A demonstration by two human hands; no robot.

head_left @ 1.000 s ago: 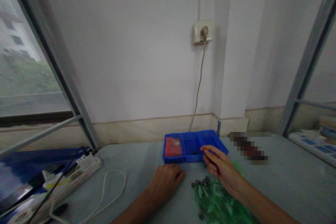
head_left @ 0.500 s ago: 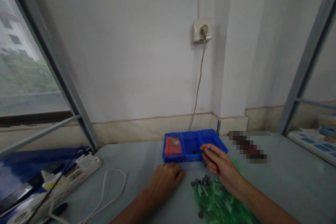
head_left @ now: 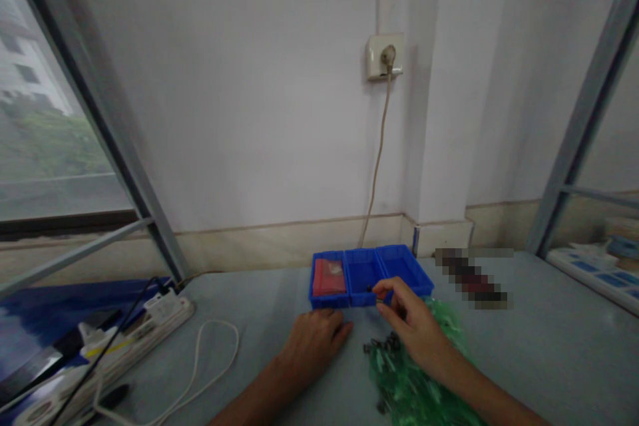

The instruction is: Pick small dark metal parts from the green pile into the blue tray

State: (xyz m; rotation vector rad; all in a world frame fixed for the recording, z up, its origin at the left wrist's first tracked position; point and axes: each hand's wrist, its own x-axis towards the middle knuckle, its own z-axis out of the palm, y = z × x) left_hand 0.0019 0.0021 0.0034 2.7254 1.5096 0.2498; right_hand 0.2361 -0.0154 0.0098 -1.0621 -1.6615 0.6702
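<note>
My right hand [head_left: 417,323] is at the front edge of a blue three-compartment tray [head_left: 355,300]. Its thumb and forefinger pinch a small dark part, too small and blurred to name. One dark speck [head_left: 369,288] lies in the tray's middle compartment, beside my fingertips. Palm down on the table, my left hand [head_left: 317,339] rests just in front of the tray's left side, thumb apart, holding nothing visible. A green plastic bag [head_left: 414,383] lies below my right wrist, partly covered by it. Several small dark metal pieces [head_left: 387,344] are at the bag's upper left edge.
A red packet [head_left: 329,277] fills the tray's left compartment. At left, a power strip [head_left: 144,339] with plugs and a looping white cable [head_left: 237,339] lie on the table. A wall socket [head_left: 384,58] holds a plugged cord. A pixelated object [head_left: 474,279] is right of the tray.
My right hand has shifted slightly left and turned, with its fingertips now lower at the tray's front edge. More of the green bag shows behind it. My left hand has stayed put.
</note>
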